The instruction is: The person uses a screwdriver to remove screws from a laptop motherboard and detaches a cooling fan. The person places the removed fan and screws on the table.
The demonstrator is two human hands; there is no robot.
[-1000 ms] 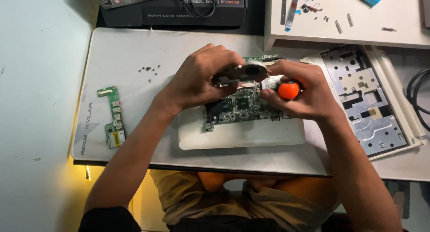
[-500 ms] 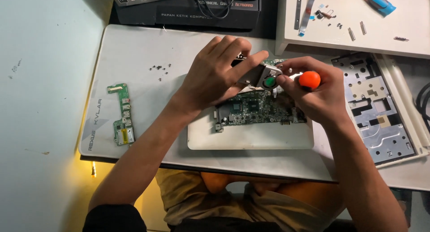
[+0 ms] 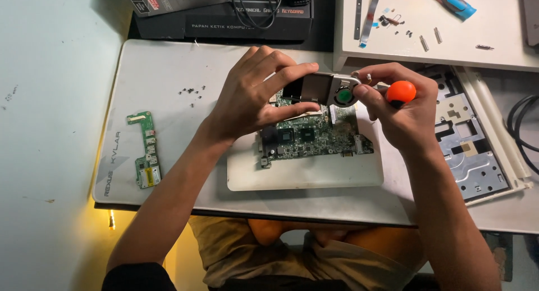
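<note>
My left hand (image 3: 252,97) pinches the left end of a metal heatsink with a small fan (image 3: 328,90), lifted just above a green motherboard (image 3: 314,135). My right hand (image 3: 401,108) grips the fan end of that piece with its fingertips and also holds a screwdriver with an orange handle (image 3: 400,93) in the palm. The motherboard lies on a white laptop shell (image 3: 306,170) in the middle of a grey desk mat (image 3: 168,83).
A small green circuit board (image 3: 146,150) lies at the mat's left. Several tiny screws (image 3: 191,92) sit near it. A bare laptop chassis (image 3: 471,150) lies right, a white tray (image 3: 438,44) with parts and a blue tool (image 3: 452,3) behind, black boxes (image 3: 224,16) at the back.
Both hands have raised the heatsink and fan off the motherboard and shifted it up and right; more of the board now shows beneath it.
</note>
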